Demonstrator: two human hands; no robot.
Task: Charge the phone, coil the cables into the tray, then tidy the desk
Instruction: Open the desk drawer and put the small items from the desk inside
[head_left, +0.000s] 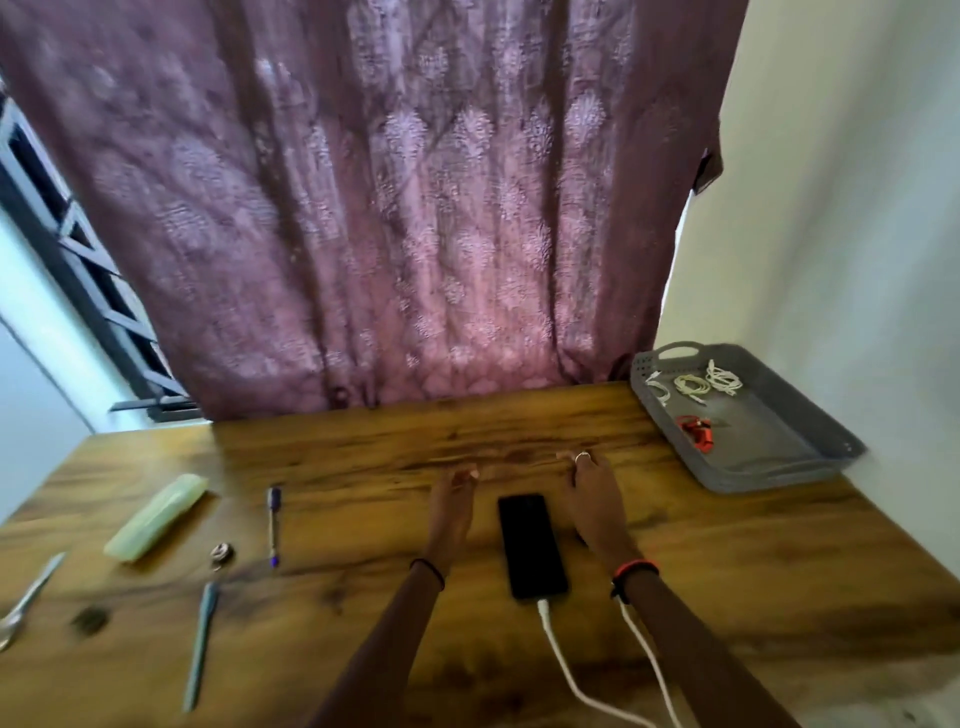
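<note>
A black phone (531, 545) lies flat on the wooden desk (363, 452), screen dark, with a white charging cable (561, 660) plugged into its near end. My left hand (451, 512) rests on the desk just left of the phone, holding nothing. Just right of the phone my right hand (595, 506) lies flat with its fingers spread, a ring on one finger. A grey tray (810, 467) at the back right holds three coiled white cables (693, 385) and a red cable (698, 430).
On the left of the desk lie a pale green case (156, 517), a purple pen (274, 525), a small metal ring-like object (221, 553), a teal pen (200, 644) and a metal spoon (26, 603). A purple curtain (389, 208) hangs behind the desk; a white wall is on the right.
</note>
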